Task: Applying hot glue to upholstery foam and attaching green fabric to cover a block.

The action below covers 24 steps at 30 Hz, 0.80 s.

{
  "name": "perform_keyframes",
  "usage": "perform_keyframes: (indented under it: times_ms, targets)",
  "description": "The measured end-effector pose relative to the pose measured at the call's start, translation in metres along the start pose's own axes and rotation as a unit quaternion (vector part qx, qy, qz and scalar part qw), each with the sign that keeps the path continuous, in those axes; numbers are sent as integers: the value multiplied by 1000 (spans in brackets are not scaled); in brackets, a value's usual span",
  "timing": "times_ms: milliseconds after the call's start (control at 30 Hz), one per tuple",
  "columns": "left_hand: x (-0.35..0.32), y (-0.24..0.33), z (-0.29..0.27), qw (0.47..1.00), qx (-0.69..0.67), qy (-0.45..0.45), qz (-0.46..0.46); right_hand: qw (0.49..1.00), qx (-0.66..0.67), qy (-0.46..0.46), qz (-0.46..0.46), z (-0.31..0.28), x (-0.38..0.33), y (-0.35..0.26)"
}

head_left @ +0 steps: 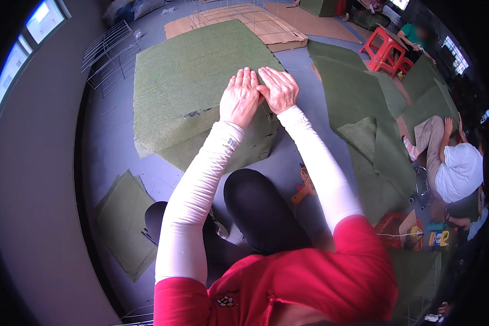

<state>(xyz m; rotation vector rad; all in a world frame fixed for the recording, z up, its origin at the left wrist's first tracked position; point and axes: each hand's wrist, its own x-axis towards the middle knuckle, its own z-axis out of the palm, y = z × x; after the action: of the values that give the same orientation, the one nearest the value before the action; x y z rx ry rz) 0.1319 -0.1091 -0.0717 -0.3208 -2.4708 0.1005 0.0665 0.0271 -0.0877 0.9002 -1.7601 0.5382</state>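
Observation:
A large box-shaped form covered in green felt-like sheet stands on the floor before me. Both of my hands lie on its right edge, side by side. My left hand rests flat with its fingers stretched away from me. Against it, my right hand presses down with fingers extended over the top edge, the thumbs close together. Neither hand grips anything. A dark worn mark shows on the near edge of the cover, left of my wrists. The side under my hands is partly hidden.
Loose green sheets lie at the left. More green sheet spreads over the floor at the right. A wire frame stands by the wall. An orange tool lies near my knee. Co-workers sit at right, near a red stool.

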Motion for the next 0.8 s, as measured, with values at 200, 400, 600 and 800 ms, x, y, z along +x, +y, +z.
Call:
perform_keyframes:
  times_ms: [200,400,600,800]
  targets:
    - [-21,-5,-8,998,-6,59,2,1000,-3,6,-18,1,-1,3]
    - [-69,-49,-37,998,31,46,10,1000,-20,0,-21,0,-1,3]
    - [-98,-77,-56,998,57,6,-5,998,-9,-50,-46,0,4,-8]
    - [-97,-77,-45,999,22,30,-1,997,25,-71,-32,21,10,-66]
